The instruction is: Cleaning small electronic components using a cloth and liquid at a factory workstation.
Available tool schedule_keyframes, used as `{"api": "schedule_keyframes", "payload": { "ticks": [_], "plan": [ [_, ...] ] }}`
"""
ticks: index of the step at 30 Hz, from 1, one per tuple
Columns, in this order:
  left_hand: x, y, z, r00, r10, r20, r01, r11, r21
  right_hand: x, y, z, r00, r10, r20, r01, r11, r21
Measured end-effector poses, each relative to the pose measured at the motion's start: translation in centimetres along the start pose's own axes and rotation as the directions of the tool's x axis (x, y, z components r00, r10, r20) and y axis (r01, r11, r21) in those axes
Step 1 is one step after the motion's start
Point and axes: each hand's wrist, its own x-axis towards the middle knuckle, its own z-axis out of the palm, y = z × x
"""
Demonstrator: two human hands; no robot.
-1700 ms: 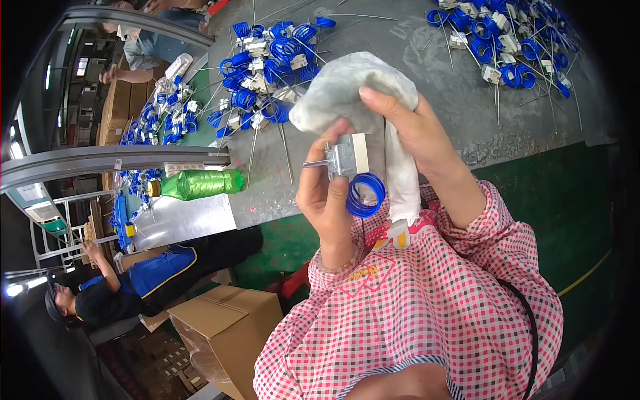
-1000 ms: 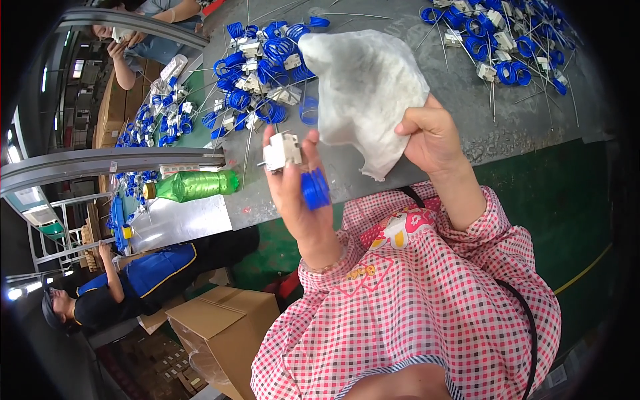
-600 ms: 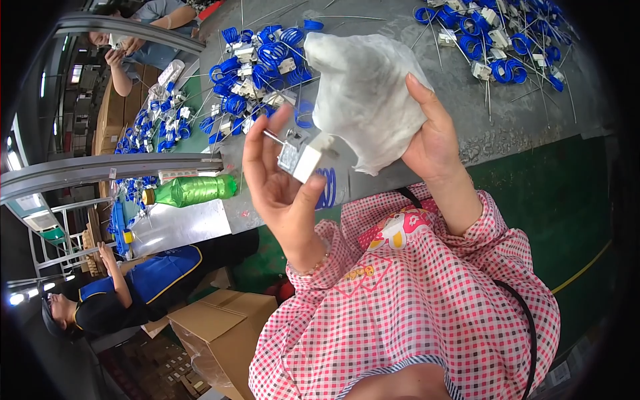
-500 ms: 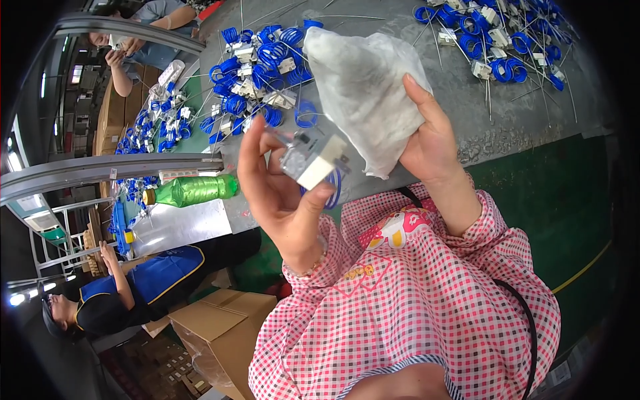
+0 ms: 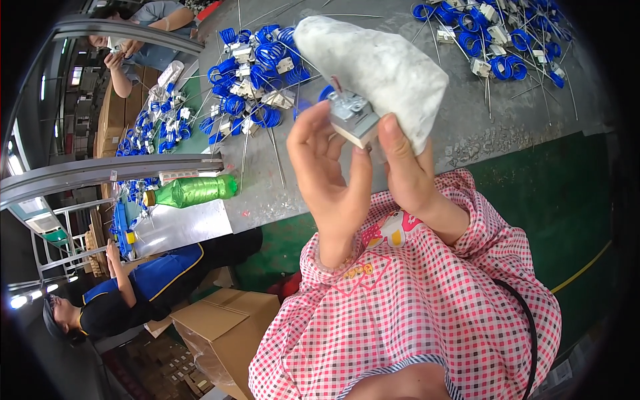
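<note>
My left hand [image 5: 332, 177] pinches a small capillary thermostat [image 5: 353, 120], a grey and white box with a metal top and a short stem. Part of its blue coiled tube [image 5: 326, 93] shows behind it. A white cloth [image 5: 393, 67], bunched and folded, is in my right hand [image 5: 408, 167], whose thumb lies close by the thermostat's right end. The cloth comes right up behind the thermostat; whether they touch I cannot tell. On the grey table beyond my left hand lies a heap of similar thermostats [image 5: 243, 83] with blue coils and thin metal rods.
A second thermostat heap [image 5: 497, 40] lies at the far right. On the left are a green bottle [image 5: 193, 191], a metal rail [image 5: 113, 175] and more thermostats [image 5: 160, 117]. Two people sit at the left. A cardboard box [image 5: 220, 327] stands below, beside me.
My left hand has moved right with the thermostat, bringing it against or near the cloth. My right hand has shifted left and lower, and the cloth has changed its fold.
</note>
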Motion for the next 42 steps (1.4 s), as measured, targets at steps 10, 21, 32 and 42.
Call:
{"api": "schedule_keyframes", "payload": {
  "ticks": [10, 21, 32, 42],
  "plan": [
    [-1.3, -0.5, 0.0, 0.97, -0.018, -0.241, -0.033, 0.978, -0.206, -0.4, -0.2, 0.6, 0.998, -0.036, 0.047, 0.039, 0.998, -0.055],
    [-1.9, -0.4, 0.7, 0.921, -0.054, -0.385, 0.003, 0.991, -0.131, -1.9, 0.1, -0.1, 0.941, -0.151, 0.304, 0.265, 0.887, -0.379],
    [1.3, -2.1, -3.4, 0.986, 0.004, -0.164, -0.093, 0.839, -0.536, -2.1, -1.1, -0.9, 0.976, 0.141, -0.164, -0.144, 0.989, -0.008],
    [0.1, -1.3, -2.4, 0.982, -0.016, -0.188, -0.093, 0.826, -0.556, 0.1, -1.4, -0.7, 0.975, -0.217, -0.04, 0.178, 0.881, -0.438]
  ]
}}
